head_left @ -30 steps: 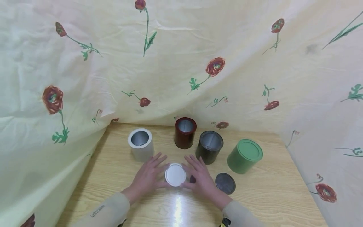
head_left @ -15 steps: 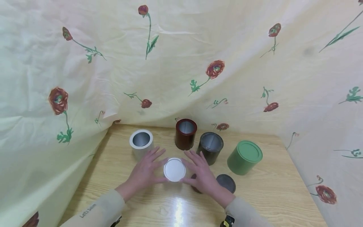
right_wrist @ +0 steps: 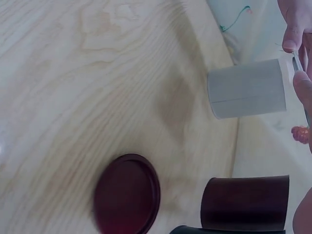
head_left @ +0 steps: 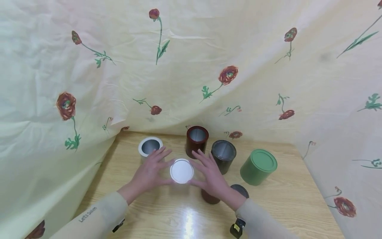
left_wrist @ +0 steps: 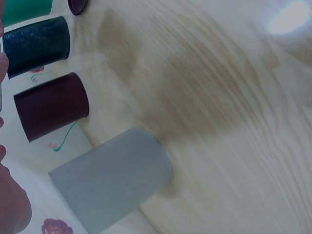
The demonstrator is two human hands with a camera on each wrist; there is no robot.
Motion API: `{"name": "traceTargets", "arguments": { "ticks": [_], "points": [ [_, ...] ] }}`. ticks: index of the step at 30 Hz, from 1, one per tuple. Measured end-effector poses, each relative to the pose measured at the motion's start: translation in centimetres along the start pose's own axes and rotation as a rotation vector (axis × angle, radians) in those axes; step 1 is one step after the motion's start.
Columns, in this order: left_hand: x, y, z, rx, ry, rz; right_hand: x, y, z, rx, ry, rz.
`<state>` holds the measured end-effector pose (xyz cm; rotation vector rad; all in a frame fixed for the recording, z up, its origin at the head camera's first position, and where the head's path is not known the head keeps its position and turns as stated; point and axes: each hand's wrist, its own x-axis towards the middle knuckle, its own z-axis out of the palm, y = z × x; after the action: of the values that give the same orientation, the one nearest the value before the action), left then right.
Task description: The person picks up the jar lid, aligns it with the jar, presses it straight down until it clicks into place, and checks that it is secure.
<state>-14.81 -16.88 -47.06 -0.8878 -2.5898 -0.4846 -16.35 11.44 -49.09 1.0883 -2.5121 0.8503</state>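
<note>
White lid [head_left: 181,171] sits between my two hands, held by its edge above the counter [head_left: 277,202]; half a second ago it was lower and nearer me, and a second ago it lay on the wood, so I have lifted it and carried it a little toward the far side. My left hand [head_left: 149,171] presses its thumb and fingertips against the left rim, my right hand [head_left: 209,174] does the same on the right, with the other fingers spread and mostly straight. It is a flat, round, plain white disc with a thin raised rim, face up and about level. The lift has uncovered the dark red lid [head_left: 209,197] on the counter under my right wrist. Just beyond my left fingers stands the open white can [head_left: 150,147]; the dark red can [head_left: 197,139] and the black can [head_left: 223,155] stand open to its right.
</note>
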Motion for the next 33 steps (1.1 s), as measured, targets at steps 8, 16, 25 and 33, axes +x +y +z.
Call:
{"name": "traceTargets", "arguments": {
  "ticks": [8, 16, 25, 33],
  "points": [
    [0.8, -0.9, -1.7, -0.002, -0.019, -0.034, 2.1, -0.2, -0.3, 0.034, 0.009, 0.001],
    [1.2, -2.2, -3.0, 0.008, -0.016, -0.049, 4.1, -0.3, -0.1, 0.040, 0.020, -0.015],
    [1.3, -3.1, -4.7, 0.012, -0.056, -0.100, 6.2, -0.9, 0.1, 0.056, -0.003, -0.011],
    [1.3, -4.0, -5.4, -0.001, -0.082, -0.146, 7.6, -1.4, 0.3, 0.050, -0.028, -0.031]
  ]
}}
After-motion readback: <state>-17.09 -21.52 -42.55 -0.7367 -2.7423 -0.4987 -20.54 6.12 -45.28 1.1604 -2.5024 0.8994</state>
